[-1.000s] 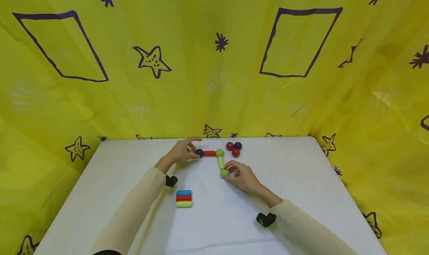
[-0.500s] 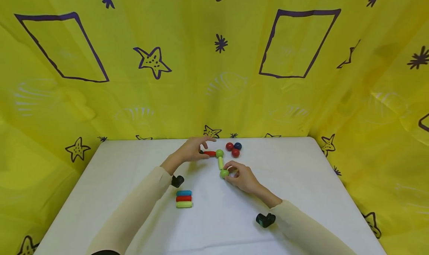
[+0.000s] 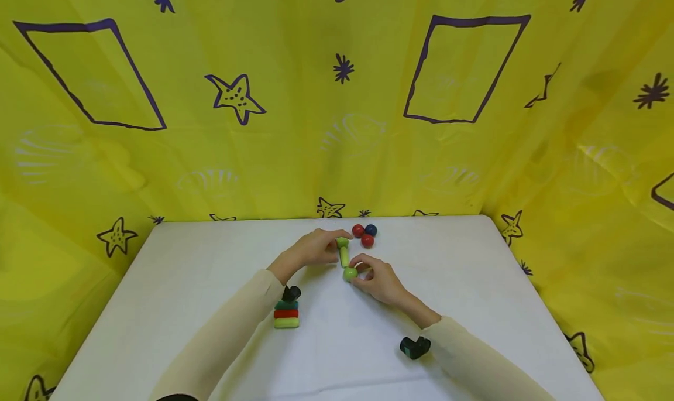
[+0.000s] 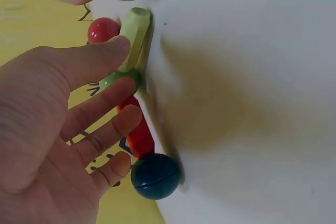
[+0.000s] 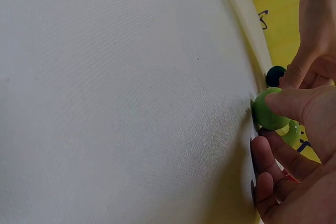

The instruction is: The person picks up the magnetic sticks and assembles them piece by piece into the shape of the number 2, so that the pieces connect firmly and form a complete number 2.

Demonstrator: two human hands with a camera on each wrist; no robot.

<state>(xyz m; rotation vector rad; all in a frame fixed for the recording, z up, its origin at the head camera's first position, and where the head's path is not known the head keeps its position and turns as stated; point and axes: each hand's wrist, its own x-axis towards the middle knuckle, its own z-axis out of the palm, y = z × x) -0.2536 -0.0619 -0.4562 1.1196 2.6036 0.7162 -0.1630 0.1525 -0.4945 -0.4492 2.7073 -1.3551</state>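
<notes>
Dark drawn stars and four-sided outlines mark the yellow backdrop (image 3: pixel 295 149) beyond the pale-green rod (image 4: pixel 135 30), which lies on the white desk (image 3: pixel 447 284). Just on your side of that rod, your right hand (image 3: pixel 381 279) pinches the near green ball (image 3: pixel 350 273) between thumb and forefinger, its other fingers curled beneath, close to the desk. Your left hand (image 3: pixel 313 249) comes in from the rod's left, fingers spread and loosely bent, the thumb in front of the rod in the left wrist view; you have nothing clasped there, though whether the fingertips touch anything I cannot tell. The far green ball (image 3: pixel 342 243) sits at the rod's far end, and from it the red rod (image 4: pixel 139 135) leads to the glossy dark blue ball (image 4: pixel 156 176), with a groove around its middle, left of the pale-green rod. Beyond that rod, to its right, three glossy loose balls (image 3: pixel 367 240) cluster, two red and one blue. Nearer you, left of it, lie three stacked rods (image 3: pixel 286 314), teal, red and yellow-green.
</notes>
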